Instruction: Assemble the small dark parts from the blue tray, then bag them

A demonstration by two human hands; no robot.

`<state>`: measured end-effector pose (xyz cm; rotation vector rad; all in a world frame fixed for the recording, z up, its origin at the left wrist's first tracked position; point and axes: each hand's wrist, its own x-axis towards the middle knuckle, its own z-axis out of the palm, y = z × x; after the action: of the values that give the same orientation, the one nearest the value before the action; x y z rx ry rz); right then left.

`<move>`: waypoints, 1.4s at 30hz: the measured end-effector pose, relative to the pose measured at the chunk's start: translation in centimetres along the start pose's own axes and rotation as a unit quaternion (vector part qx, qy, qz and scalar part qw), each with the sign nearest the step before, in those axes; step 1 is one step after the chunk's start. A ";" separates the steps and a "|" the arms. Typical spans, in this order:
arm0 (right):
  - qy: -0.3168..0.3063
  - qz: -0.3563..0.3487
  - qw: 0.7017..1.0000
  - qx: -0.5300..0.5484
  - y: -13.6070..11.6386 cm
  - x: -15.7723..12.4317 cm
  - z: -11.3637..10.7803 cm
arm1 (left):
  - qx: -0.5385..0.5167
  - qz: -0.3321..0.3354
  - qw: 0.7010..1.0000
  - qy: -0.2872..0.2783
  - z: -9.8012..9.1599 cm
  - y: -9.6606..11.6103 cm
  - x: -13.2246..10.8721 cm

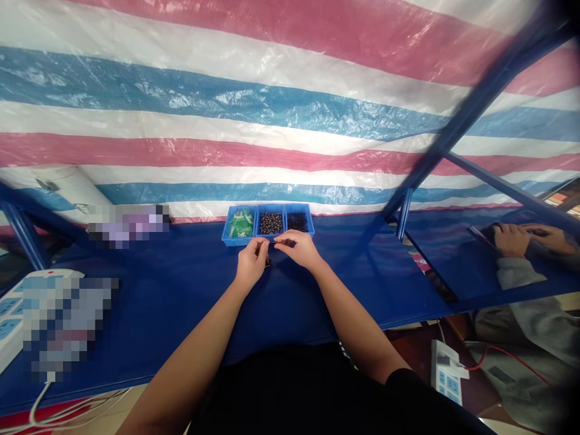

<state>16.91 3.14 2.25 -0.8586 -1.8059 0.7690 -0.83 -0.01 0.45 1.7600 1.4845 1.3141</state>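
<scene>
My left hand [252,262] and my right hand [299,248] meet just in front of a blue three-compartment tray [236,241]. Fingers of both are pinched together at a small dark piece, too small to name. Another small dark bit shows just under the left fingers. In the tray's left compartment lie green-and-white pieces [241,223]. The middle one holds many small brass-and-dark parts [270,223], and the right one small black parts [297,222], partly behind my right hand.
The blue table [190,290] carries a white power strip [54,278] and a blurred-out object [81,320] at left. Blue frame bars [419,163] rise at right. There a co-worker's hands [512,240] work at another table. A second power strip [446,374] hangs low at right.
</scene>
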 end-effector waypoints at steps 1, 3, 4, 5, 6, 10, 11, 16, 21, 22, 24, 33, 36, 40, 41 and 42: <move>0.000 -0.003 1.000 -0.003 -0.1 0.0 0.0 | -0.002 0.000 1.000 -0.001 0.0 0.0 0.0; 0.000 -0.009 1.000 -0.008 -0.2 0.0 -0.1 | -0.010 0.001 1.000 -0.001 0.0 0.1 0.0; 0.000 -0.012 1.000 -0.010 -0.3 0.0 -0.1 | -0.015 0.001 1.000 -0.002 0.0 0.1 0.0; 0.001 -0.015 1.000 -0.012 -0.3 0.1 -0.2 | -0.022 0.001 1.000 -0.003 0.0 0.2 0.0; 0.003 -0.016 1.000 -0.013 -0.4 0.1 -0.2 | -0.029 0.000 1.000 -0.004 0.0 0.2 0.0; 0.015 -0.015 1.000 -0.017 -0.5 0.1 -0.2 | -0.045 -0.002 0.999 -0.016 -0.1 0.4 -0.1; 0.017 -0.014 1.000 -0.018 -0.5 0.1 -0.2 | -0.041 -0.002 0.999 -0.017 -0.1 0.4 -0.1; 0.006 -0.003 1.000 -0.017 -0.4 0.1 -0.2 | -0.019 0.004 1.000 -0.014 -0.1 0.3 0.0; 0.000 -0.001 1.000 -0.012 -0.2 0.0 -0.1 | -0.012 0.001 1.000 -0.014 -0.1 0.3 0.0; 0.002 -0.002 1.000 -0.013 -0.2 0.0 0.0 | -0.011 0.000 1.000 -0.015 -0.1 0.3 -0.1; 0.008 0.002 1.000 -0.018 -0.3 0.1 -0.1 | -0.014 -0.001 1.000 -0.016 -0.2 0.5 -0.1; 0.016 0.022 1.000 -0.015 -0.3 0.0 0.0 | -0.010 0.007 1.000 -0.003 -0.2 0.6 -0.1; 0.011 0.019 1.000 -0.006 -0.1 0.0 0.1 | -0.018 0.008 1.000 -0.005 -0.2 0.6 -0.1; 0.011 0.019 1.000 -0.019 -0.1 0.0 0.1 | -0.025 0.007 1.000 -0.004 -0.3 0.9 -0.2; 0.014 0.019 0.999 -0.021 -0.1 0.0 0.1 | -0.025 0.008 1.000 -0.004 -0.3 1.0 -0.2; 0.017 0.020 0.999 -0.023 -0.2 0.0 0.0 | -0.023 0.010 1.000 -0.005 -0.3 1.0 -0.2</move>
<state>16.86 3.05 2.37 -0.9348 -1.7868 0.7356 -0.64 -0.55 1.35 1.7531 1.4232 1.3371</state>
